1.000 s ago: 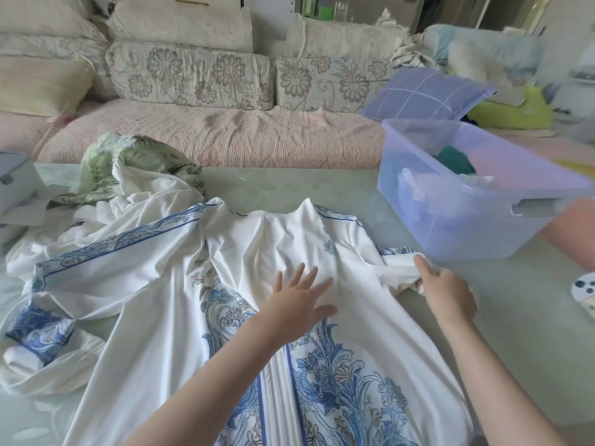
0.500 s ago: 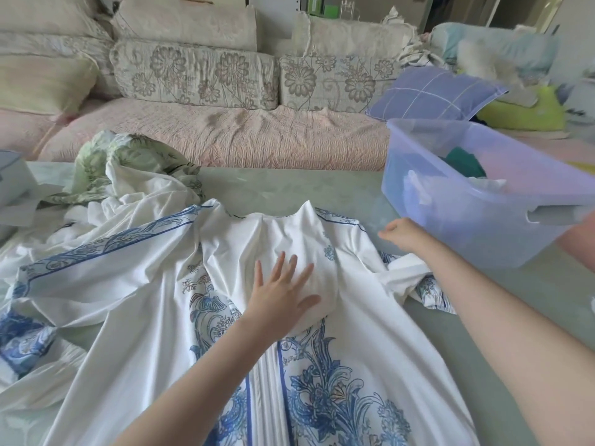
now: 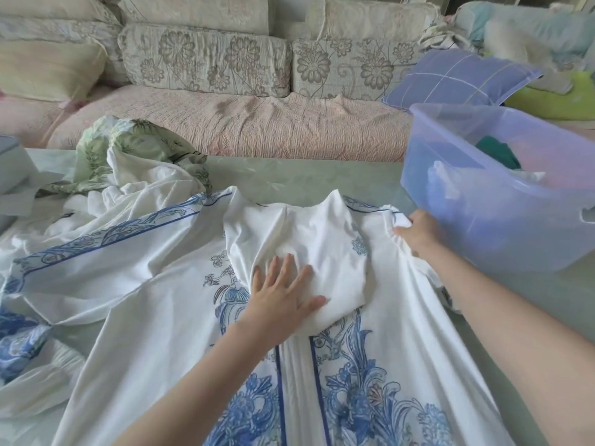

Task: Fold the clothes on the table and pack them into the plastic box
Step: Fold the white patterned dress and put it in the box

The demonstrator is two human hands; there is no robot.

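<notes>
1. White cloth printed with blue flowers: the dress (image 3: 180, 284) lies spread out on the worktop (image 3: 289, 178). Its collar points away from the person and its skirt runs off the near edge of the view.
2. The left hand (image 3: 283, 297) lies flat on the chest of the dress. Its fingers (image 3: 273, 272) are straight and spread, pressing the cloth down, and soft creases gather just beyond the fingertips.
3. The right hand (image 3: 418, 233) is at the shoulder of the dress nearest the box (image 3: 483, 220). Its fingers are curled into a bunch of white cloth and pinch it. The sleeve below is mostly hidden under the forearm.
4. The box stands just beyond and to the right of the right fingers, very near the knuckles. It has no lid on. Something dark green and something white lie inside, so some packing appears to be done already.
5. Well to the left of the left fingers sits a loose heap with a green garment (image 3: 135, 149) on top of crumpled white cloth, none of it folded. The other side of the dress, trimmed in blue, spreads out that way too.
6. The task looks partway through. The dress is laid out and being smoothed, but no fold shows in it yet. By this reading, the sleeves need turning in, the body needs folding, and the dress then goes into the box. After that the heap is left to do.
</notes>
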